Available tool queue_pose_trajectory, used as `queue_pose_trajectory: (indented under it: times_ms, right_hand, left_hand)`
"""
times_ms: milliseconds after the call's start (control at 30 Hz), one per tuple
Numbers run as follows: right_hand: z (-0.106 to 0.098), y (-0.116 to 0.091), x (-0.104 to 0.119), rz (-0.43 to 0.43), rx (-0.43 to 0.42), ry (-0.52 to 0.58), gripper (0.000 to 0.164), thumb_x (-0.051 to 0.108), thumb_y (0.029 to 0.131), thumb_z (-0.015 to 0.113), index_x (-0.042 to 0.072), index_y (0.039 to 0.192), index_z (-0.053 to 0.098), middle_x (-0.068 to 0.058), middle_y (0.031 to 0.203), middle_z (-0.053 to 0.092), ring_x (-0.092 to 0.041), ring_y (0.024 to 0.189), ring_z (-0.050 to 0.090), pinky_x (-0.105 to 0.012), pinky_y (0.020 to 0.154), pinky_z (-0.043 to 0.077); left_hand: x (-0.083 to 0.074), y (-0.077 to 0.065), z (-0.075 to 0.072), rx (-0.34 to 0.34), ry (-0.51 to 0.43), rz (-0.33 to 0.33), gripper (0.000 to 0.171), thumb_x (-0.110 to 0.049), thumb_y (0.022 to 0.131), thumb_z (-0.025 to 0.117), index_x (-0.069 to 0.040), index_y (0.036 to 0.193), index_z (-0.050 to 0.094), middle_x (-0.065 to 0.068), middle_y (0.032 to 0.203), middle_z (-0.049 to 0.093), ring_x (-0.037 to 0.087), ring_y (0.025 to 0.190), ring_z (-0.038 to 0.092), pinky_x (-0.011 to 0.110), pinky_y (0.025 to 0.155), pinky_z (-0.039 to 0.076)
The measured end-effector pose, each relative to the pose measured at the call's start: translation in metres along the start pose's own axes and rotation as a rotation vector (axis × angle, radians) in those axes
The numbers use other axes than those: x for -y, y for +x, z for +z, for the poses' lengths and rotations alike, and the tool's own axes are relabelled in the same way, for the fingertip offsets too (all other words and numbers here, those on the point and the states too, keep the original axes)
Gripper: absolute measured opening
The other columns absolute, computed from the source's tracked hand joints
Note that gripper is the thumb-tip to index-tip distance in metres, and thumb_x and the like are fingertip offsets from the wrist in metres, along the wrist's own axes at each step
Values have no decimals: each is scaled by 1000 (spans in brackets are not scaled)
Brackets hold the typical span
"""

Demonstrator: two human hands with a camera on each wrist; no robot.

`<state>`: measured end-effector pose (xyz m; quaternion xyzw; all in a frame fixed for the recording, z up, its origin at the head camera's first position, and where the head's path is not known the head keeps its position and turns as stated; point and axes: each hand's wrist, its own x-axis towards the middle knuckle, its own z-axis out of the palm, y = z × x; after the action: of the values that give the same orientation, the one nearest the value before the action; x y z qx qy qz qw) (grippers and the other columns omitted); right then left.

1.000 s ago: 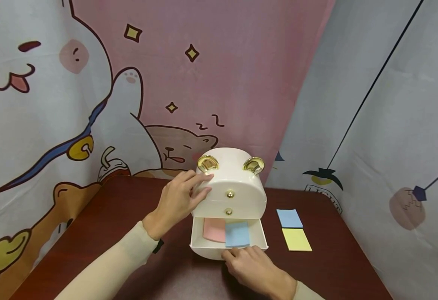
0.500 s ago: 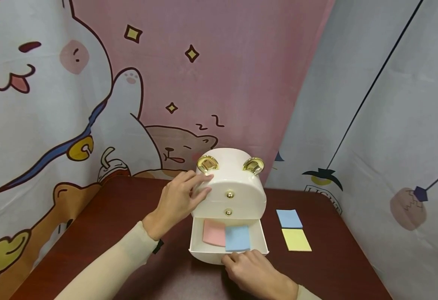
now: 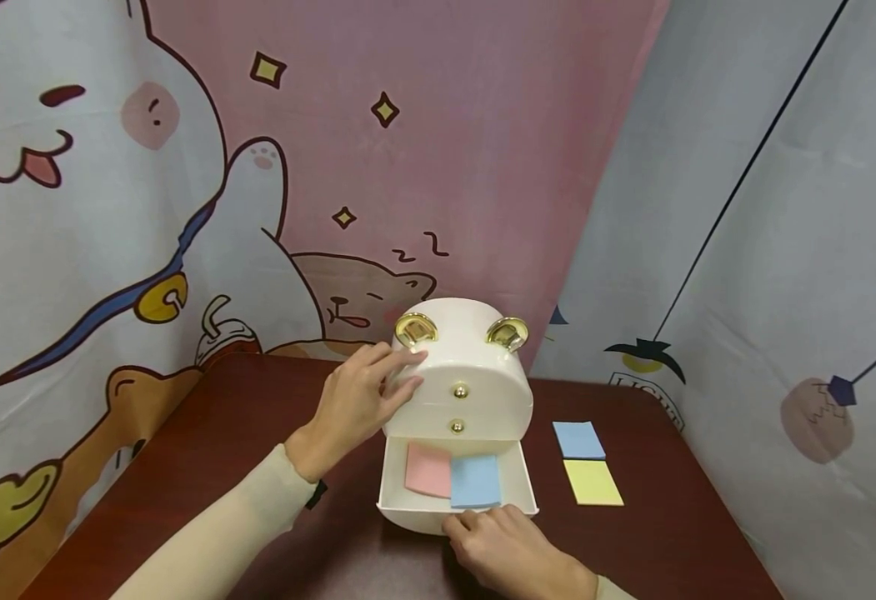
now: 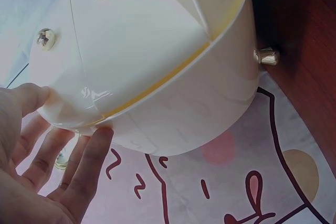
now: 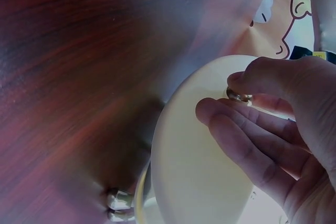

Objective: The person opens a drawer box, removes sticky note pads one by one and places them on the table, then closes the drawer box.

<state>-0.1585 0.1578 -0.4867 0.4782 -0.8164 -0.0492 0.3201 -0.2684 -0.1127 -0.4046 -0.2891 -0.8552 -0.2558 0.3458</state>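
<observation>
Left hand (image 3: 358, 396) spread on upper left edge of white cabinet (image 3: 490, 407); right hand (image 3: 505, 542) pinching gold knob (image 5: 239, 96) of cabinet's extended bottom drawer (image 3: 406, 517) — pink pad (image 3: 428, 471), blue pad (image 3: 475, 482) inside.

Cabinet (image 4: 147, 40) under your left hand (image 4: 58, 166) looked like glossy white plastic, smooth, sharp highlights. Drawer (image 3: 413, 519) showed same smooth plastic. Knob (image 5: 239, 96) in your right hand (image 5: 268, 129) had shiny metallic finish. Front knobs (image 3: 461, 391) looked polished, gold-tone. Ears (image 3: 416, 330): mirror-bright gold, metallic look. Feet (image 4: 268, 56) looked like polished metal. Note pads (image 3: 428, 472) were matt paper. Tabletop (image 3: 678, 508) showed wood grain, smooth, slight sheen. Backdrop (image 3: 483, 167) was matt printed cloth, softly creased. Your sleeve (image 3: 231, 525): matt fabric.
</observation>
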Motion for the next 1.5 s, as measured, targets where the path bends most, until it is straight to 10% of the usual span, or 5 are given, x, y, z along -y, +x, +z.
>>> queue_pose_trajectory:
  times_ms: [1500]
  right_hand:
    - [-11,-6,5,-90,46,79,31,21,86,93,23,84,62,14,69,63,-5,51,55,-21,43,25]
  left_hand:
    - [-1,0,0,-12,-2,11,35,-27,103,94,-22,137,87,1,84,63,10,78,51,21,59,40]
